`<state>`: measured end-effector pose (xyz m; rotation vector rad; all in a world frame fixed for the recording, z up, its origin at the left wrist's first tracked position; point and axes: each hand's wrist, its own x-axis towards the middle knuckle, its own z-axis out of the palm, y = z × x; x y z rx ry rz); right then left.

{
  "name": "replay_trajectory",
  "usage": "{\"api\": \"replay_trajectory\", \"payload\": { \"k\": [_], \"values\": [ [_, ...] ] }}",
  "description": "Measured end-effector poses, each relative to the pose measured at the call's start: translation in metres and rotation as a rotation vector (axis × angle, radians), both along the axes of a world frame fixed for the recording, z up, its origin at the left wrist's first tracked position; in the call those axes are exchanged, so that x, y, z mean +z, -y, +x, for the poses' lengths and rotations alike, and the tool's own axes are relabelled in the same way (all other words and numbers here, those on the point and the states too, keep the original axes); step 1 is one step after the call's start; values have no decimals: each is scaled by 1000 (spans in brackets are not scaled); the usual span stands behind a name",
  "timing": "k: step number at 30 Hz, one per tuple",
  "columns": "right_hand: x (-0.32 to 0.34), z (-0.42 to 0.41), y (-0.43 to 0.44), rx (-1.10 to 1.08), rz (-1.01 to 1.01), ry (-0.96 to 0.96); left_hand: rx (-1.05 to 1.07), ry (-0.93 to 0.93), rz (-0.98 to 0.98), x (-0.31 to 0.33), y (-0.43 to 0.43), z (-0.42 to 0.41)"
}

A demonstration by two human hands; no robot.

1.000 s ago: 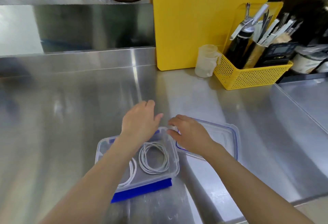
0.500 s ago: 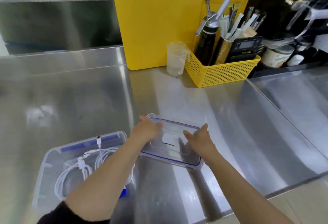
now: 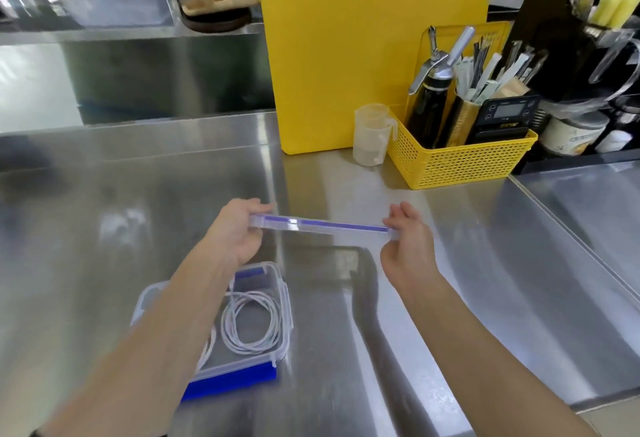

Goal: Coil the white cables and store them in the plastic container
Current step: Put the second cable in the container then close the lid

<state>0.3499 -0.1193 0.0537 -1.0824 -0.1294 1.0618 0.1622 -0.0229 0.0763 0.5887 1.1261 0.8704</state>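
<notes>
A clear plastic container [image 3: 282,329] with blue clips sits open on the steel counter, under my left forearm. Coiled white cables [image 3: 251,326] lie inside it, one coil partly hidden by that arm. Both hands hold the container's clear lid [image 3: 322,223] with its blue seal up above the counter, seen edge-on. My left hand [image 3: 235,234] grips its left end and my right hand [image 3: 407,246] grips its right end. The lid hangs beyond and to the right of the container.
A yellow cutting board [image 3: 363,66] leans against the back wall. Beside it stand a translucent measuring cup [image 3: 370,135] and a yellow basket [image 3: 457,159] of utensils with a black bottle and a scale. The counter's seam and right section [image 3: 571,229] lie to the right.
The lid, flat on the counter half a second ago, is now lifted and tilted edge-on between both hands. The view has shifted so the container sits nearer the centre.
</notes>
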Motion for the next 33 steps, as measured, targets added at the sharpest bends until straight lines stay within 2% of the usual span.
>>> {"api": "replay_trajectory", "payload": {
  "k": [3, 5, 7, 12, 15, 20, 27, 30, 33],
  "values": [
    [9, -24, -3, 253, -92, 73, -62, 20, 31, -3, 3, -43],
    [13, -47, -5, 446, -147, 137, -68, -59, 77, -5, 8, -71],
    [6, -68, -10, 564, -150, 308, -23, -145, 170, -11, 16, -98],
    [-9, -111, -7, 693, 0, 748, -60, -425, 425, -33, 47, -152],
    [-23, -128, 3, 750, 3, 919, -58, -470, 451, -45, 68, -168],
    [-41, -142, 23, 719, -54, 1100, -152, -548, 459, -73, 87, -183],
    [-64, -144, 32, 758, -165, 1056, -209, -620, 497, -89, 84, -184],
    [-65, -145, 32, 748, -168, 994, -183, -607, 518, -88, 83, -182],
    [-62, -147, 31, 717, -193, 872, -115, -571, 445, -92, 80, -180]
  ]
}}
